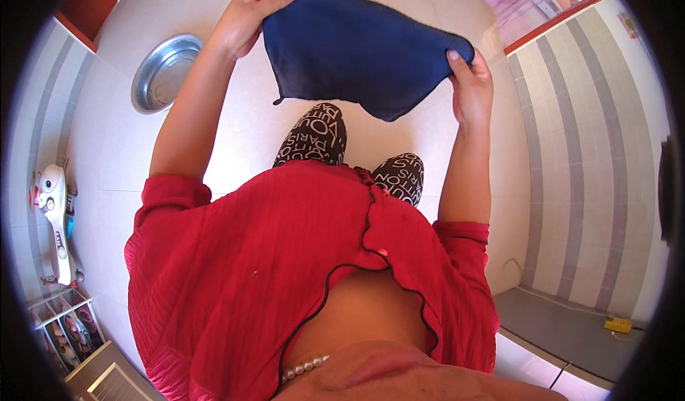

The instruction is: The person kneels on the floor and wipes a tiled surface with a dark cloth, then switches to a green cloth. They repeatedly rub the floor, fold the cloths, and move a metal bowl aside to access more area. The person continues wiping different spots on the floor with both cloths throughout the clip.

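A dark blue cloth (358,48) with a small loop at its lower left corner is stretched out in front of me, above my knees. My left hand (262,13) pinches its upper left corner, thumb on top. At the cloth's right end, my right hand (468,80) grips the edge between thumb and fingers. The cloth hangs slack between the two hands, its right side lower than its left. A round metal basin (143,80) stands on the floor beyond my left forearm, which hides part of its rim; its inside looks shiny.
Pale floor tiles (235,122) lie below. At the left wall are a white ride-on toy or similar plastic item (58,224) and a rack of shoes (67,315). A grey-topped surface (562,326) with a yellow power strip (618,324) and cords is at the lower right. Pink curtains hang at the upper right.
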`<control>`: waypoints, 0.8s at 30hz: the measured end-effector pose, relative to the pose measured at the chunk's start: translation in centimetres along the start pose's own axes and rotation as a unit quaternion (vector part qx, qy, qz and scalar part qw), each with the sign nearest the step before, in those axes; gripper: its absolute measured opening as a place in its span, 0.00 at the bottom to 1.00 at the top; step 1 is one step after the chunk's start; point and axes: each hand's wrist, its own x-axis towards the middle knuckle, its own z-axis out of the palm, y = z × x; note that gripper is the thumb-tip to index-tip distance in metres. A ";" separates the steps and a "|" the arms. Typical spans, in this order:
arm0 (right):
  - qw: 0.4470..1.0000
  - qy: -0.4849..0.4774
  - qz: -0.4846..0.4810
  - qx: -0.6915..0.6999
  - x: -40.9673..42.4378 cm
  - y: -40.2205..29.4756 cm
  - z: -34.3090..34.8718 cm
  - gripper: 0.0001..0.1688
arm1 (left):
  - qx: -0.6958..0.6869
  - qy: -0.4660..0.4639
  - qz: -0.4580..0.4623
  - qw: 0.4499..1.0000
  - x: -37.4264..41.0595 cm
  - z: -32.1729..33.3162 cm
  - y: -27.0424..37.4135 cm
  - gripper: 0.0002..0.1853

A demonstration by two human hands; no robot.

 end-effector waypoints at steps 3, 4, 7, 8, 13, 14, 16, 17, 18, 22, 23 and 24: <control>0.999 -0.020 0.016 -0.023 -2.2 0.0 -1.6 0.09 | -0.012 -0.035 -0.028 0.999 -2.8 0.6 -0.3 0.09; 0.998 -0.035 0.021 -0.040 -2.9 -0.1 -2.3 0.09 | -0.014 -0.050 -0.036 0.998 -3.5 0.7 -0.5 0.09; 0.993 -0.080 0.042 -0.076 -4.1 0.0 -3.6 0.08 | -0.022 -0.104 -0.049 0.993 -4.5 0.0 -2.4 0.09; 0.991 -0.093 0.056 -0.080 -4.1 0.4 -3.7 0.08 | -0.021 -0.114 -0.076 0.990 -4.4 -0.2 -3.1 0.09; 0.972 -0.082 0.173 -0.138 0.3 5.1 -3.0 0.09 | 0.042 -0.046 -0.162 0.985 -0.2 -2.1 -7.6 0.11; 0.970 -0.067 0.176 -0.151 1.7 6.2 -2.8 0.09 | 0.055 -0.031 -0.176 0.982 1.4 -2.2 -8.4 0.11; 0.951 -0.060 0.176 -0.247 5.6 8.7 -3.7 0.09 | 0.125 -0.012 -0.191 0.973 4.7 -2.2 -9.3 0.14; 0.938 -0.055 0.175 -0.296 7.5 9.7 -4.1 0.09 | 0.159 0.010 -0.161 0.974 6.4 -2.2 -9.7 0.14; 0.948 -0.047 0.151 -0.276 9.5 10.3 -4.1 0.09 | 0.183 0.019 -0.148 0.972 8.4 -1.9 -9.4 0.15; 0.968 0.005 0.050 -0.247 17.0 9.9 -1.6 0.09 | 0.193 0.056 -0.024 0.979 16.3 -4.6 -9.9 0.12; 0.966 0.020 0.017 -0.257 18.4 10.3 -1.8 0.10 | 0.173 0.065 -0.027 0.982 17.9 -4.4 -9.7 0.09; 0.961 0.031 -0.002 -0.274 19.5 10.5 -1.5 0.11 | 0.176 0.073 -0.010 0.982 19.0 -4.7 -10.3 0.10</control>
